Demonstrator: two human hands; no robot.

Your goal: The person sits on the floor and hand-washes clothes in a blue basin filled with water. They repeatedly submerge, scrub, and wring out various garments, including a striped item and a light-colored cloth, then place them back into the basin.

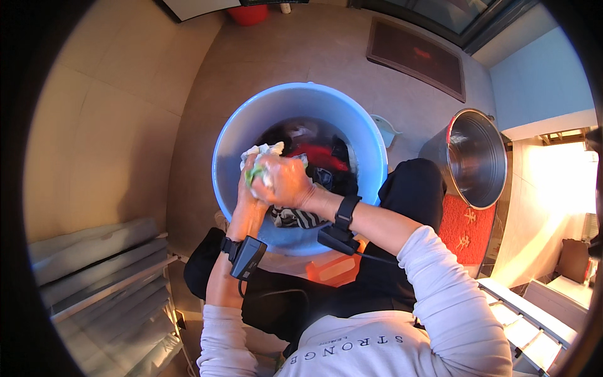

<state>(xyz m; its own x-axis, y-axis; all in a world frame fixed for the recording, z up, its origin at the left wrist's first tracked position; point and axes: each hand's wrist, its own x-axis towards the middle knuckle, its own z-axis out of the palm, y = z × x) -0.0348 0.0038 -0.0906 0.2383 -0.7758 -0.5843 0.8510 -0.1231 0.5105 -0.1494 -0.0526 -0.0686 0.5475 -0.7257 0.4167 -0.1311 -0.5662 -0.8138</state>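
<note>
My left hand (pixel 250 188) and my right hand (pixel 285 181) press together over the left part of a large light-blue plastic tub (pixel 301 89). Between them is a wet white and green cloth (pixel 264 150), its white end sticking out above the fingers. Dark water in the tub holds dark clothes, a red garment (pixel 320 156) and, near the front wall, a black-and-white striped cloth (pixel 299 218). The right hand covers part of the left one, so the left fingers are mostly hidden.
A metal bucket (pixel 478 160) stands at the right beside a red mat (pixel 464 235). A pale plastic scoop-like item (pixel 385 129) lies behind the tub. Slatted racking (pixel 108 278) is at the left, a brown mat (pixel 414 56) farther back.
</note>
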